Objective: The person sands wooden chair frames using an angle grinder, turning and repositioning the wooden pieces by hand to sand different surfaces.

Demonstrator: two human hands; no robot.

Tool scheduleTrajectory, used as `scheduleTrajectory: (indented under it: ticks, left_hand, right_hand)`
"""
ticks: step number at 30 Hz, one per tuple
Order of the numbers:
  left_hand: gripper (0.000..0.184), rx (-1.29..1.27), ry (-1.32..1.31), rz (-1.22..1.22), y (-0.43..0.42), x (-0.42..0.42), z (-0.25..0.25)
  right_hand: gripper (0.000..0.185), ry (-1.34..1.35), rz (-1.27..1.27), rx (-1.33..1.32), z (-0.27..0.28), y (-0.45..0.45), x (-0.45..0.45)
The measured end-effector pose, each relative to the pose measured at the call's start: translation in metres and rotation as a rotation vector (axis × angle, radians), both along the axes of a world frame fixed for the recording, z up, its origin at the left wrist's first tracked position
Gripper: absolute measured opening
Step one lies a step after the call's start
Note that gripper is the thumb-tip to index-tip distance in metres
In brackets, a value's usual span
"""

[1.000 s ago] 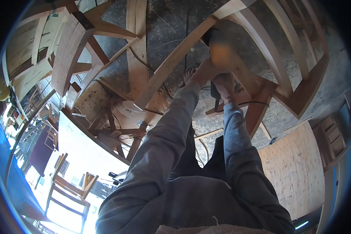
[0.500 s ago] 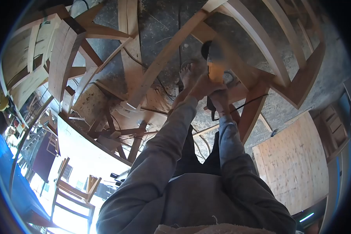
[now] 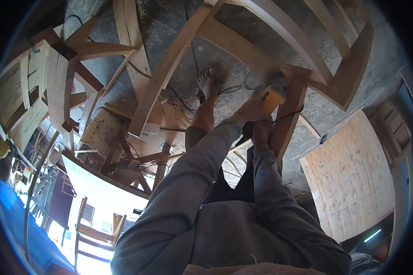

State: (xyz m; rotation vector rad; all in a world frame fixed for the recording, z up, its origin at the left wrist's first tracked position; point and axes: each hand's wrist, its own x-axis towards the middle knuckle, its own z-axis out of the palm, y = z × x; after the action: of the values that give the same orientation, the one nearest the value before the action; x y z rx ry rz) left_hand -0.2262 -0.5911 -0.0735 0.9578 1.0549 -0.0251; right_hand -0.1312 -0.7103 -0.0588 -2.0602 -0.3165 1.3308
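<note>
My left hand (image 3: 251,109) is wrapped round the front of a yellow angle grinder (image 3: 274,99). My right hand (image 3: 262,130) grips its dark rear end, close to my body. The grinder's grey head is partly blurred and lies up against a wooden chair frame (image 3: 229,42), near where a curved rail meets a reddish-brown leg (image 3: 291,117). Whether the disc touches the wood I cannot tell. The fingers of both hands are partly hidden by the tool and wrists.
A bare foot (image 3: 207,85) stands on the concrete floor among cables. More chair frames (image 3: 59,82) are stacked at the left, with wood offcuts (image 3: 137,160) below them. A plywood sheet (image 3: 353,178) lies at the right. A finished-looking chair (image 3: 94,236) stands in bright light.
The angle grinder has moved right and nearer to me along the chair frame, and its head has swung to the right. Both hands stay on it. The whole view has shifted slightly.
</note>
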Motion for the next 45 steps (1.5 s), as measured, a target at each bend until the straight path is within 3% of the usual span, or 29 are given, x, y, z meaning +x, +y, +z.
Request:
scheduleTrajectory:
  ticks: [4,7,13,21,26,32,34,37,38,40,43,45]
  left_hand:
    - [0.114,-0.021,-0.067,0.012,0.002,0.017,-0.002]
    - [0.117,-0.052,-0.066,-0.029,0.0,0.02,-0.005]
    - [0.117,0.002,-0.048,-0.029,0.001,0.03,-0.013]
    - [0.118,-0.048,-0.028,-0.013,-0.007,0.001,0.019]
    - [0.119,-0.021,-0.045,-0.067,0.014,0.017,0.004]
    - [0.117,0.098,-0.092,0.064,0.02,0.04,-0.024]
    - [0.11,0.044,-0.069,0.074,0.015,0.028,-0.019]
    - [0.092,0.024,0.003,0.085,0.023,-0.005,-0.013]
    - [0.087,0.047,0.013,0.124,0.032,-0.015,-0.012]
    - [0.081,0.112,0.013,0.233,0.047,-0.032,-0.022]
    - [0.072,0.115,-0.006,0.306,0.073,-0.063,-0.017]
    - [0.063,0.161,0.025,0.3,0.09,-0.085,-0.012]
  right_hand:
    - [0.033,0.105,-0.19,0.027,0.003,0.007,0.008]
    - [0.032,-0.019,-0.168,0.067,0.004,0.007,-0.001]
    - [0.032,0.192,-0.169,-0.024,-0.002,0.008,0.021]
    - [0.037,0.041,-0.182,0.067,0.033,0.003,-0.02]
    - [0.033,0.151,-0.191,0.042,-0.007,-0.007,0.012]
    - [0.025,0.199,-0.194,0.031,0.001,0.043,0.025]
    - [0.024,0.168,-0.07,0.052,0.009,0.041,0.017]
    - [0.027,0.02,0.036,-0.123,0.006,0.045,-0.002]
    - [0.029,0.094,0.062,-0.108,0.006,0.052,-0.006]
    - [0.033,0.242,0.122,-0.059,0.005,0.088,-0.019]
    - [0.03,0.284,0.156,0.265,-0.013,0.123,-0.049]
    - [0.028,0.265,0.246,0.25,-0.019,0.138,-0.064]
